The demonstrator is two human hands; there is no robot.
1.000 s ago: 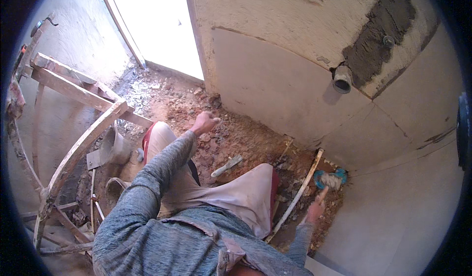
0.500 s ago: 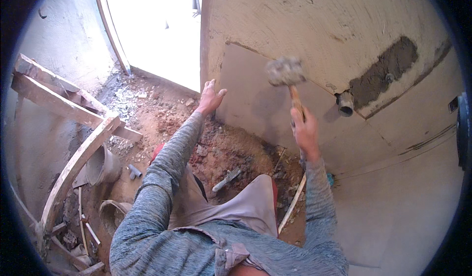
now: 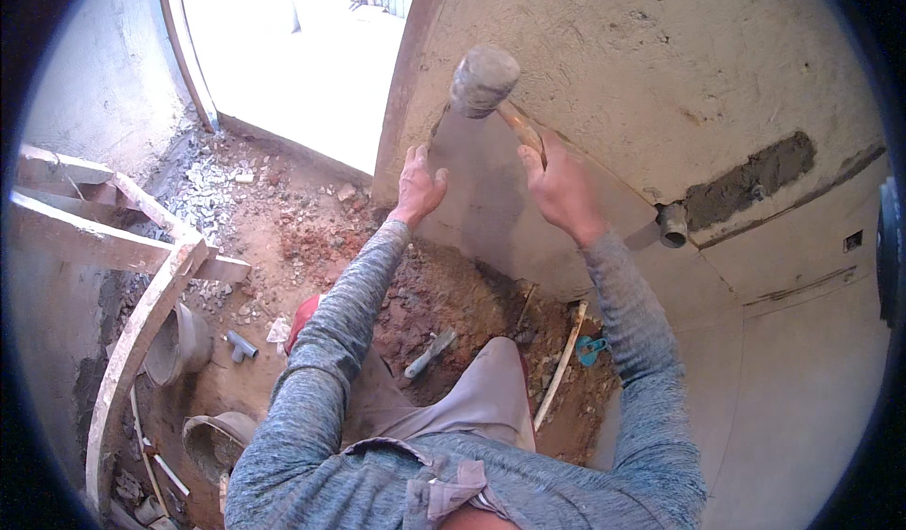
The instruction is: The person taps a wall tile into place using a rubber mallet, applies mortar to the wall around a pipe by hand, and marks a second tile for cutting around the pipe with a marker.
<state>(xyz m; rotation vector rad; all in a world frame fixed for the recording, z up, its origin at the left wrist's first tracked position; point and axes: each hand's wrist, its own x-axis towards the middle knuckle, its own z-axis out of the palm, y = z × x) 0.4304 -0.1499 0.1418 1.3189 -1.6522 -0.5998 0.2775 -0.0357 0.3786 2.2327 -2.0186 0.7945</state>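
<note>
I'm holding the mallet (image 3: pixel 486 79) at upper centre, near the panel's (image 3: pixel 479 167) top-left corner.
My right hand (image 3: pixel 563 188) is gripping its handle; my left (image 3: pixel 418 188), loosely open, is holding nothing. The panel is already lining the wall (image 3: pixel 613 67), bare above.

Grey pipe fitting (image 3: pixel 243 345) near tilted bucket (image 3: pixel 196 338)
</note>
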